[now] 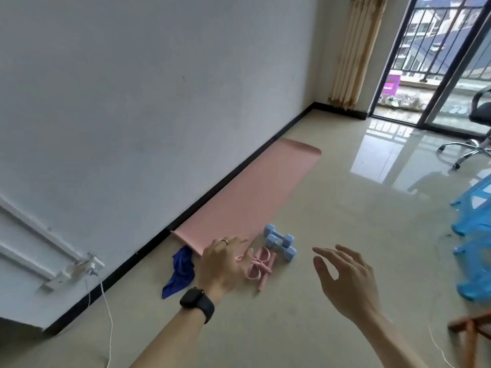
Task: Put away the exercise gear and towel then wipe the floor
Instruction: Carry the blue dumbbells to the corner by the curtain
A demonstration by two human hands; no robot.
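A pink exercise mat (255,189) lies flat along the wall's black skirting. At its near end sit two light blue dumbbells (281,241), a pink skipping rope (259,265) bundled beside them, and a crumpled dark blue towel (180,272) partly tucked under the mat's corner. My left hand (221,264), with a ring and a black watch, is stretched out in front of the rope and mat end, fingers spread, holding nothing. To the right of the dumbbells, my right hand (345,280) hovers with fingers apart and empty.
Blue plastic stools (473,235) stand stacked at the right edge, a wooden stool (470,330) below them. An office chair (475,134) stands by the glass balcony door. A white cable (106,314) trails from a wall socket at left. The tiled floor is glossy.
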